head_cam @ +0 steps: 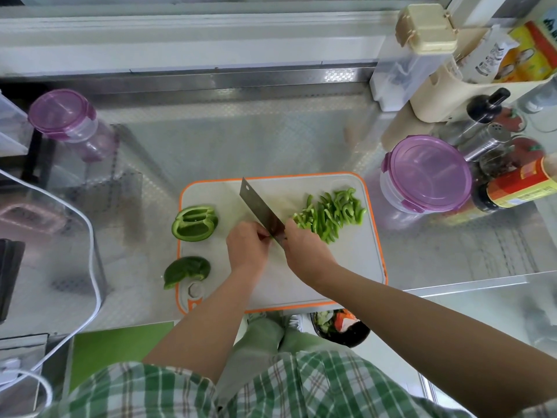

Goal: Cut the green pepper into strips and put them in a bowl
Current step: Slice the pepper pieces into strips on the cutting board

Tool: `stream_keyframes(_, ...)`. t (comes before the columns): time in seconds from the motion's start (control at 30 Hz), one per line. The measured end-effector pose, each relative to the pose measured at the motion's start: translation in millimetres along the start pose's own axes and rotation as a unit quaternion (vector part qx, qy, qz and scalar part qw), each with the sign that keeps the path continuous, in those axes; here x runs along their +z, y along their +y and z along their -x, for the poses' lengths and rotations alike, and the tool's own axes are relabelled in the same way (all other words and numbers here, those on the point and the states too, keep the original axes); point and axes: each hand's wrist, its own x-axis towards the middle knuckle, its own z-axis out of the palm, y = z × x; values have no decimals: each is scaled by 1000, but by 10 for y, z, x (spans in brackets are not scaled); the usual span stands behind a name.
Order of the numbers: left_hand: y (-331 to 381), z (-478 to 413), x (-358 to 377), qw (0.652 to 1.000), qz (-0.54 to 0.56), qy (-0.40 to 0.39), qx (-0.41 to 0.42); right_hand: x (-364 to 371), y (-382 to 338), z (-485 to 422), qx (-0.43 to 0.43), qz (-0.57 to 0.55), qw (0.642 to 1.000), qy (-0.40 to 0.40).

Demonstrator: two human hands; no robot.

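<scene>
Right grip (304, 251) holds the cleaver (259, 206) beside pepper strips (331, 215); left grip (248, 244) perhaps pinches something under it.

The pepper strips (330, 214) are bright green; the cutting board (355, 245) is white, edged orange. The shirt (301, 387) is green-and-white plaid.

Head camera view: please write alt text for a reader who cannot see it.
The right hand grips a cleaver on a white cutting board, the left hand beside its blade. Pepper strips lie piled at right; two larger pepper pieces at the left edge.
</scene>
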Motion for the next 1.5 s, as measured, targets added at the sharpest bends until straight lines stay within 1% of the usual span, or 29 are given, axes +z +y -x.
stream_keyframes(0.23,-2,-1,0,1000,-8,1,10,84,4,-42,9,4,1000,11)
stream_keyframes(0.47,-8,16,1,1000,-12,-2,20,44,-37,-145,-18,19,999,23)
stream_keyframes(0.53,21,34,22,999,-8,-10,32,13,48,-150,2,4,999,36)
stream_keyframes(0.63,80,53,96,997,-7,-45,61,-60,207,-127,58,-54,995,66)
stream_keyframes(0.7,118,62,114,996,-8,-52,73,-98,273,-94,63,-82,991,86)
stream_keyframes(0.8,113,66,43,998,-4,-8,63,-119,229,-32,40,-116,987,101)
stream_keyframes(0.9,55,84,-77,998,-17,47,38,-43,89,35,7,-109,993,54)
stream_keyframes(1.0,-3,139,-156,997,-27,64,27,65,88,95,-2,-82,997,15)
stream_keyframes(1.07,-53,192,-173,997,-31,67,26,63,198,96,10,-76,997,22)
stream_keyframes(1.2,-166,325,-174,994,-55,92,28,-76,435,81,73,-51,992,85)
stream_keyframes(1.27,-202,391,-202,991,-63,113,31,-100,428,115,61,-24,994,92)
stream_keyframes(1.33,-247,440,-249,986,-83,144,34,-66,349,153,16,-12,997,70)
stream_keyframes(1.4,-311,484,-312,974,-134,180,28,-1,301,165,-23,-5,999,43)
stream_keyframes(1.43,-353,508,-350,967,-159,200,17,9,307,155,-25,-3,999,39)
stream_keyframes(1.5,-451,565,-436,953,-192,232,-27,-24,371,120,15,-11,998,61)
